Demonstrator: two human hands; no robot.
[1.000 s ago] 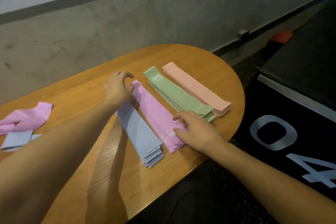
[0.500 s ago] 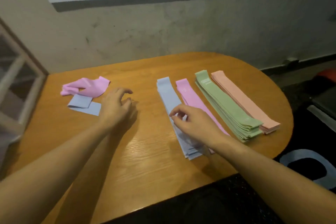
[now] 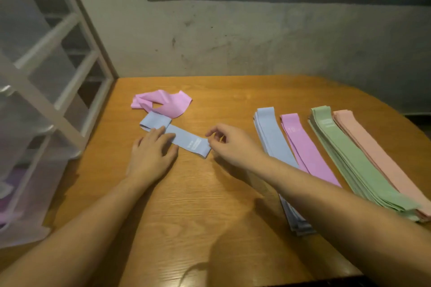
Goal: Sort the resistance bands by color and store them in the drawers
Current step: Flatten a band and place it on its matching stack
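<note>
A loose blue resistance band (image 3: pixel 186 141) lies flat on the wooden tabletop (image 3: pixel 210 205), running diagonally, with its far end folded back on itself. The left hand (image 3: pixel 151 154) rests on the middle of this band with straight fingers pressing it down, palm flat. The right hand (image 3: pixel 229 141) is at the band's near end, its thumb and forefinger curled at the corner of the fabric; whether they actually pinch it cannot be told.

Just beyond the blue band's folded end lies a crumpled pink resistance band (image 3: pixel 163 103), its edge touching or nearly touching the fold.

To the right of the blue band, well apart from it, four sorted stacks lie side by side along the tabletop. Nearest is the blue stack (image 3: pixel 271 137), partly hidden under the right forearm. Next comes the pink stack (image 3: pixel 303 147), with white printing near its far end, then the green stack (image 3: pixel 349 161), the thickest, also printed, and farthest from the blue band the peach stack (image 3: pixel 377 156).

To the left of the blue band, beside the tabletop's edge, stands a white-framed drawer unit (image 3: pixel 46 91) with translucent drawers; something purple shows faintly through a lower one.
</note>
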